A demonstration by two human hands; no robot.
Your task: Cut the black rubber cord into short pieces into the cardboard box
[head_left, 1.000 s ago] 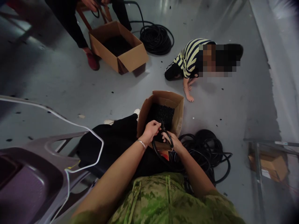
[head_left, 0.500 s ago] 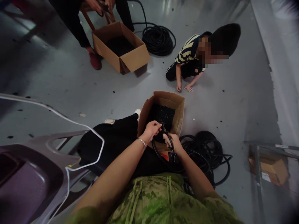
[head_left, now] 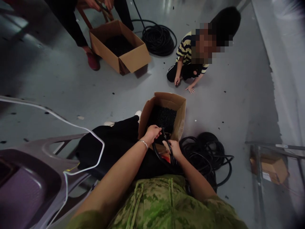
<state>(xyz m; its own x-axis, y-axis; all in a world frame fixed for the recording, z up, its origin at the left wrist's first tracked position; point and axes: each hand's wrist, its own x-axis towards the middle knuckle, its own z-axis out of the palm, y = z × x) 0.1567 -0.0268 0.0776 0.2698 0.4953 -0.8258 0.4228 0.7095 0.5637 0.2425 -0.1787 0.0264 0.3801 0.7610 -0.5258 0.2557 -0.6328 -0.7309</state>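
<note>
My left hand (head_left: 153,132), with a silver bangle at the wrist, pinches the end of a black hose (head_left: 156,152) that loops down toward my lap. My right hand (head_left: 173,148) is wrapped round the handles of black scissors (head_left: 165,135), whose blades point up beside my left fingertips. Both hands are over the near edge of a cardboard box (head_left: 181,119). Inside the box lies a heap of small black pieces (head_left: 166,117). A pile of coiled black hose (head_left: 209,152) rests on the floor right of the box.
A purple-grey chair (head_left: 26,190) and a white cable (head_left: 78,126) are at the left. Farther off are another cardboard box (head_left: 137,58), a hose coil (head_left: 159,39), a seated person's legs (head_left: 71,25) and a crouching person (head_left: 188,47). A metal frame (head_left: 259,178) stands right.
The scissors have opened wider at my left fingertips, and my right hand has dropped slightly. The crouching person has shifted the head and one hand. The whole view has moved a little.
</note>
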